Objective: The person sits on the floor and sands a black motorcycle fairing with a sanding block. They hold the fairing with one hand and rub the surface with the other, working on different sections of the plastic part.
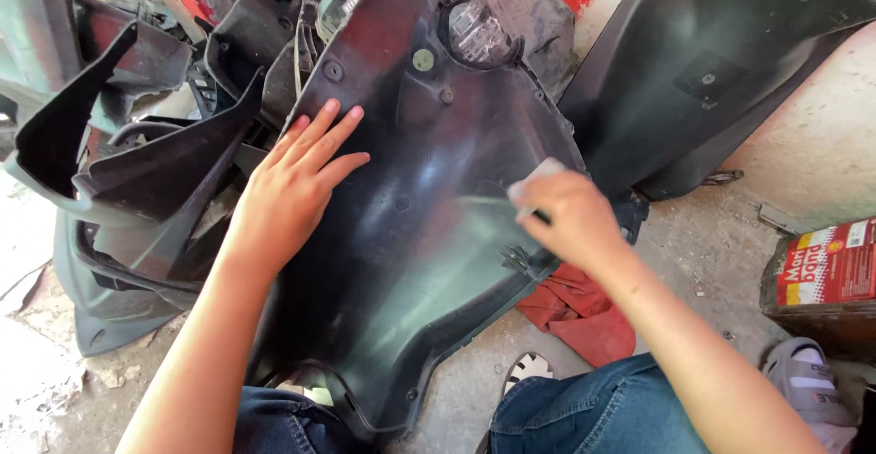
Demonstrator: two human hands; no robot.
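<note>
Left hand flat on one black panel; right hand grips one pale pad

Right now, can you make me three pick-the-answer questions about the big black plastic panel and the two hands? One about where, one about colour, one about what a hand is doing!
1. Where does the left hand lie?
A. Flat on the big black plastic panel
B. On the concrete floor
C. On the blue jeans

2. What colour is the crumpled cloth beside the panel's lower edge?
A. Green
B. Red
C. Yellow

3. What is the right hand doing?
A. Hanging open and empty
B. Pointing at the wall
C. Pinching a small pale flat piece against the panel

Answers:
1. A, its palm and spread fingers press on the panel's dark surface.
2. B, the cloth shows red on the floor under the right forearm.
3. C, the fingers close round the pale piece at the panel's right edge.
</note>
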